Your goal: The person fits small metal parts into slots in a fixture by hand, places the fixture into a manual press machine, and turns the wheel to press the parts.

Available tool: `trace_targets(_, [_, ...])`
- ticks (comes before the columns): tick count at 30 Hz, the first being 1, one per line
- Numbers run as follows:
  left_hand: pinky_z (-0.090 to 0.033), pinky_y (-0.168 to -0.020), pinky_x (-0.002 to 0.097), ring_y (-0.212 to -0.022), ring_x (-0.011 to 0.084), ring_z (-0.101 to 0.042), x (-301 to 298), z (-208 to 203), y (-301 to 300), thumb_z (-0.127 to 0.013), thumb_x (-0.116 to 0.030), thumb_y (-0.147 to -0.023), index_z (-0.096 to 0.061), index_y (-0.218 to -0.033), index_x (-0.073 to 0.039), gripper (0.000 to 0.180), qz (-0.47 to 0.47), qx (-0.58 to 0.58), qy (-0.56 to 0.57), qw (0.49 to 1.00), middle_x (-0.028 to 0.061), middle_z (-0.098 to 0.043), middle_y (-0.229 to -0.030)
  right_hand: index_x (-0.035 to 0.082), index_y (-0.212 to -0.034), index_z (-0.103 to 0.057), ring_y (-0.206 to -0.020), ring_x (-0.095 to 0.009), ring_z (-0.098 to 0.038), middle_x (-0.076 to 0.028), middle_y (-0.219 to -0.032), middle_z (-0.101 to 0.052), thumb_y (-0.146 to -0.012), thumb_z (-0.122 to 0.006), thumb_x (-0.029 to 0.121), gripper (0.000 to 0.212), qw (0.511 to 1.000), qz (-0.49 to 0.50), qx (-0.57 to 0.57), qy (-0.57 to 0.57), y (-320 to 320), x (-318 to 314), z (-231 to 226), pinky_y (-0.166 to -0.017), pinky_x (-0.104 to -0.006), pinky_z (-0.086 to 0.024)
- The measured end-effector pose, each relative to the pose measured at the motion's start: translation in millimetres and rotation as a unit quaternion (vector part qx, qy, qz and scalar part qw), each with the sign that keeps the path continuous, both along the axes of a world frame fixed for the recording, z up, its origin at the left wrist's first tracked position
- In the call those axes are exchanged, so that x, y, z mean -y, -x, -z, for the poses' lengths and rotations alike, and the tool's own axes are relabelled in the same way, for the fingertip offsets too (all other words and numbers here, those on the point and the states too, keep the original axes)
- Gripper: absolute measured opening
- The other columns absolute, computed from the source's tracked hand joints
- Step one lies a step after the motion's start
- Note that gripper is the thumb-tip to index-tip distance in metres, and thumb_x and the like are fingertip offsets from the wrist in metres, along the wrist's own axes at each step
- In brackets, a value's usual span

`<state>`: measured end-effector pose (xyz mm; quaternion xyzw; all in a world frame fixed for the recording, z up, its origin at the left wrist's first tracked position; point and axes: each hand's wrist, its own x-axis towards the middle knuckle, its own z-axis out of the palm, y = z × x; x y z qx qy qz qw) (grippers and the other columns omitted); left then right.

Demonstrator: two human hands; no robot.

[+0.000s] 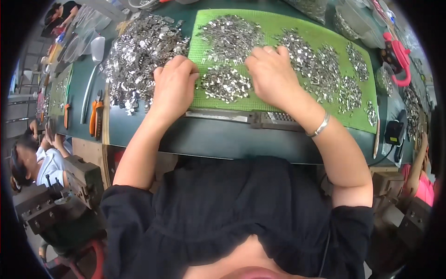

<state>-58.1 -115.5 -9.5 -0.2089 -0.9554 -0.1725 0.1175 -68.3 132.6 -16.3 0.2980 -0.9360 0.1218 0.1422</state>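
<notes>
Silvery metal parts lie on both sides of the left hand [175, 88]: a big heap [139, 58] to its left on the bench [195, 142], and a small pile [225, 84] to its right, between the hands, toward the mat's near edge. That hand is at the left edge of the mat [278, 24], its grip curled with thumb and fingers drawn together; whether it pinches a part I cannot tell. Right of the small pile, the right hand [273, 74] bends down over the mat, knuckles up, fingertips hidden, so its grip cannot be read either. A far pile [230, 36] lies beyond, toward the mat's far left corner, and right piles [327, 72] spread toward its right edge.

Dark green, the bench carries the light green mat; past its left end a seated co-worker [51, 165] shows, and past its right end another person's pink top [423, 188].

Left of the heap are a scoop [97, 49] and orange pliers [96, 118]. Along the mat's near edge runs a metal bar [220, 115], partly covered by the right forearm. A tub [355, 25] stands by the far right corner, and a black box [395, 132] near the right end.
</notes>
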Motion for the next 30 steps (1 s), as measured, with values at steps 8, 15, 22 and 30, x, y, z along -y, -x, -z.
trace_targets(8, [-0.037, -0.085, 0.0380, -0.093, 0.0264, -0.060, -74, -24, -42, -0.069, -0.004, -0.084, -0.060, -0.094, -0.008, 0.015, 0.199, 0.058, -0.103, 0.973, 0.0063, -0.062, -0.095, 0.007, -0.088, -0.058, -0.091, -0.029, -0.058, -0.008, -0.088, -0.058, -0.076, -0.060, -0.002, 0.016, 0.994, -0.022, -0.037, 0.101, -22, -32, -21, -0.081, -0.0416, -0.038])
trace_targets(15, [-0.035, -0.081, 0.0400, -0.090, 0.0239, -0.058, -115, -8, -40, -0.073, -0.005, -0.077, -0.060, -0.087, -0.009, 0.017, 0.291, 0.043, -0.088, 0.952, 0.0039, -0.062, -0.090, 0.001, -0.090, -0.054, -0.088, -0.033, -0.054, -0.014, -0.100, -0.054, -0.081, -0.062, 0.001, 0.012, 0.983, 0.015, 0.010, 0.185, -104, -67, 0, -0.078, -0.0413, -0.043])
trace_targets(22, [-0.035, -0.081, 0.0404, -0.090, 0.0231, -0.058, -120, -1, -40, -0.074, -0.005, -0.074, -0.061, -0.087, -0.009, 0.019, 0.305, 0.019, -0.050, 0.951, 0.0025, -0.063, -0.092, 0.002, -0.087, -0.055, -0.087, -0.031, -0.055, -0.013, -0.099, -0.055, -0.078, -0.060, 0.000, 0.011, 0.984, 0.030, 0.002, 0.177, -108, -67, 10, -0.076, -0.0403, -0.044])
trace_targets(30, [-0.037, -0.086, 0.0430, -0.094, 0.0209, -0.061, -118, 0, -45, -0.075, -0.008, -0.073, -0.067, -0.090, -0.010, 0.019, 0.310, -0.044, -0.022, 0.949, 0.0017, -0.064, -0.098, 0.004, -0.086, -0.054, -0.086, -0.030, -0.055, -0.012, -0.095, -0.053, -0.076, -0.059, 0.000, 0.011, 0.988, 0.025, 0.006, 0.151, -105, -59, 6, -0.075, -0.0404, -0.043])
